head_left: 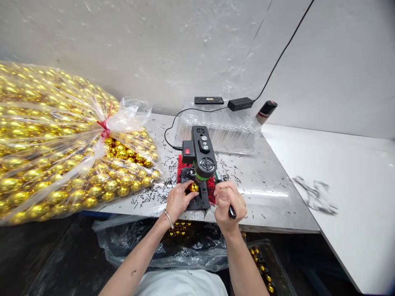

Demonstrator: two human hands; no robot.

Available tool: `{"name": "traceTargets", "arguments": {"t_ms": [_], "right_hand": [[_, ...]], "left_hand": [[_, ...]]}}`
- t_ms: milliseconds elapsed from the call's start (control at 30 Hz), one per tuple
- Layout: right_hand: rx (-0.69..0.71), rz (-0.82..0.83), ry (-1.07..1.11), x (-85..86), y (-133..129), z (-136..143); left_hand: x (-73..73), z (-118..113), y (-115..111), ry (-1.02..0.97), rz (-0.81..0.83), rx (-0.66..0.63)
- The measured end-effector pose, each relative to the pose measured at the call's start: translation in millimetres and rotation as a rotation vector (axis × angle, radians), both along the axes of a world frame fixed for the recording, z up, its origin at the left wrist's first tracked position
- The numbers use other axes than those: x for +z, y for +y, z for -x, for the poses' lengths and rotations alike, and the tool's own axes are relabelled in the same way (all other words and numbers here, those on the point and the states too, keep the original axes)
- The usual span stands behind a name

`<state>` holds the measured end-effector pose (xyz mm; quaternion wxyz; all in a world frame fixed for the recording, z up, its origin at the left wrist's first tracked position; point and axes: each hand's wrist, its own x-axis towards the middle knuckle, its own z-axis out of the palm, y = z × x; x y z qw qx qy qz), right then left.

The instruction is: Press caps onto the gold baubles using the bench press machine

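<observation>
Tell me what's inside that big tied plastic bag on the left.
Shiny gold balls show through the clear plastic bag, packed close together. The outer ones cover the middle and bottom, so what lies deeper can't be seen.

No readable text or labels

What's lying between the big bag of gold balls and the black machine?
The head view shows dark shavings strewn over the grey tabletop there, plus a looping black cable and some red material.
</observation>
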<state>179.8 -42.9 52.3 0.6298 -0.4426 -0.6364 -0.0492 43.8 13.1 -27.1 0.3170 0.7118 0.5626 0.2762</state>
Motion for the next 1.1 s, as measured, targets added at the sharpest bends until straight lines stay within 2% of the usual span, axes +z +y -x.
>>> {"name": "traceTargets", "arguments": {"t_ms": [100,200,500,733,833,967,1033,1100], "right_hand": [[0.016,0.006,-0.012,-1.1,-0.8,-0.8],[0.038,0.003,-0.007,-9.2,-2.6,-0.9],[0.014,-0.044,-0.048,-62.0,-1.4,0.2],[0.036,-0.101,0.028,-84.2,5.5,1.6],[0.05,-0.109,0.045,-87.7,6.5,1.5],[0.055,-0.056,-0.076,-85.5,4.0,-1.1],[0.056,-0.051,-0.112,-78.6,2.4,-2.5],[0.058,-0.055,-0.089,-64.9,1.4,-2.8]], "left_hand": [[0.0,-1.0,-0.9,0.057,-0.09,-0.055],[1.2,-1.3,0.3,0.087,-0.09,-0.078],[7.5,-3.6,2.0,0.097,-0.05,-0.074],[12.8,-3.7,1.1,0.147,-0.023,-0.089],[13.8,-3.4,1.5,0.162,0.007,-0.08],[13.8,-2.8,1.4,0.145,0.036,-0.072],[13.5,-3.5,1.7,0.132,0.042,-0.07],[13.2,-4.9,3.1,0.111,0.045,-0.065]]}}
